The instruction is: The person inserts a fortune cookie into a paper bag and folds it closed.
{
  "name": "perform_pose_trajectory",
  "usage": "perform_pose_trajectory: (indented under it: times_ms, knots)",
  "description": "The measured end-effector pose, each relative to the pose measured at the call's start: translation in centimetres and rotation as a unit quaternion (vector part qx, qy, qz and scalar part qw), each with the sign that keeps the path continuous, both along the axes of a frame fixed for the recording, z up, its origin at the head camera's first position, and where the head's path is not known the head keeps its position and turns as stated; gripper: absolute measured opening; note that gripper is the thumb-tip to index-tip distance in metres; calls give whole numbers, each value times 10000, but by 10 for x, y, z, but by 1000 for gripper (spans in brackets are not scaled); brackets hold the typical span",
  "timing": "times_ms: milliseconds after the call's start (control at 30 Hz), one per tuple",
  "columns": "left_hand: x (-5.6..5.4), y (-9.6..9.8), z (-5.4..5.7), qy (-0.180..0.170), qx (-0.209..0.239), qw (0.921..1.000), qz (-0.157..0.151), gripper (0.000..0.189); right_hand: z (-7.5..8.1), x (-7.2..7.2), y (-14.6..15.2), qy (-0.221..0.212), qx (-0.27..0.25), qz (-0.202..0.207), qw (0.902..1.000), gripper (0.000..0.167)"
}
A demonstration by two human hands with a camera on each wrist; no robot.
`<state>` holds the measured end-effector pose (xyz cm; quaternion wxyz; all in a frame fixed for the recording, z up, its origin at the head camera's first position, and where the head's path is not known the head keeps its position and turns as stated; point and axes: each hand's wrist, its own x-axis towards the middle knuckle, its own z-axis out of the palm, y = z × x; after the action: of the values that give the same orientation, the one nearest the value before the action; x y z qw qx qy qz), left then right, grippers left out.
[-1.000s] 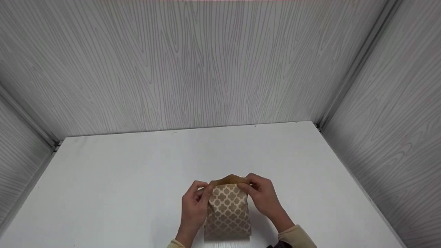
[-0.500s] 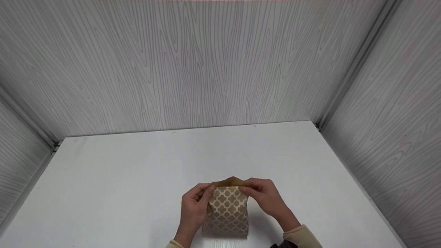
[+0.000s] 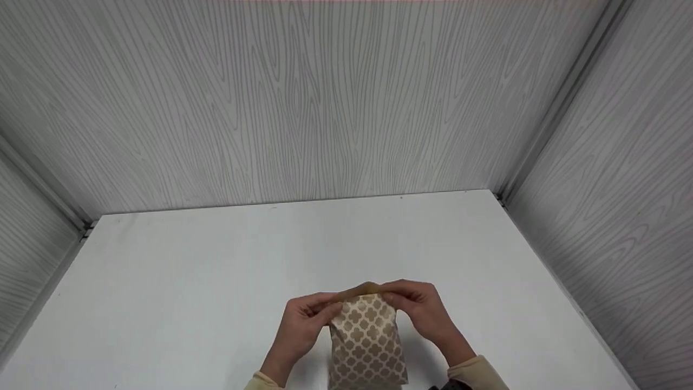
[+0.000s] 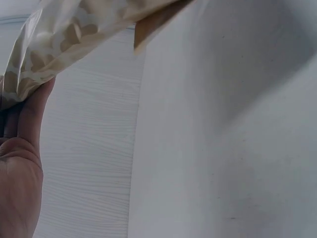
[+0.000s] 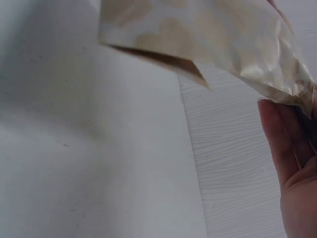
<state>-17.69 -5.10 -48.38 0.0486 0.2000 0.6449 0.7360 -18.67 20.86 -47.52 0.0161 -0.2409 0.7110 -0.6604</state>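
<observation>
A brown paper bag (image 3: 367,344) with a pale quatrefoil pattern hangs from both hands at the near middle of the table. My left hand (image 3: 303,325) pinches its top left corner between thumb and fingers. At the top right corner, my right hand (image 3: 425,309) pinches the paper the same way. Plain brown paper shows along the bag's mouth, between the two grips. In the left wrist view the bag (image 4: 74,34) slants up from the fingers, with a brown flap below it. The right wrist view shows the bag (image 5: 198,34) above the white table, its folded bottom edge raised.
The white table (image 3: 189,281) spreads out on all sides of the hands. Grey wood-grain panels (image 3: 303,108) stand along its back edge and at both sides. Beige sleeves (image 3: 476,374) cover the forearms.
The bag has shifted slightly right and towards the person, and it now tilts. Its mouth has narrowed to a thin strip as both hands moved a little right.
</observation>
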Motion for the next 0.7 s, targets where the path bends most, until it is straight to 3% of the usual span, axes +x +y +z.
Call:
perform_pose_trajectory:
  times_ms: [133, 233, 433, 567, 700]
  knots:
    - [0, 0, 0, 2, -68, 9999, 92, 22, 1, 0, 2, -245, 127, -263, 9993, 16]
    - [1, 1, -1, -42, -105, 9997, 226, 21, 0, -2, 2, -113, 408, -385, 9984, 15]
    - [0, 1, -4, -66, -111, 9998, 170, 24, -6, -2, 4, 454, 291, -134, 9985, 19]
    - [0, -1, -6, -183, 106, 9998, 49, 25, -4, -1, 5, 450, 24, 190, 9988, 22]
    - [0, -2, -7, -100, 6, 9999, 87, 22, -2, -1, 5, 287, 104, 195, 9993, 22]
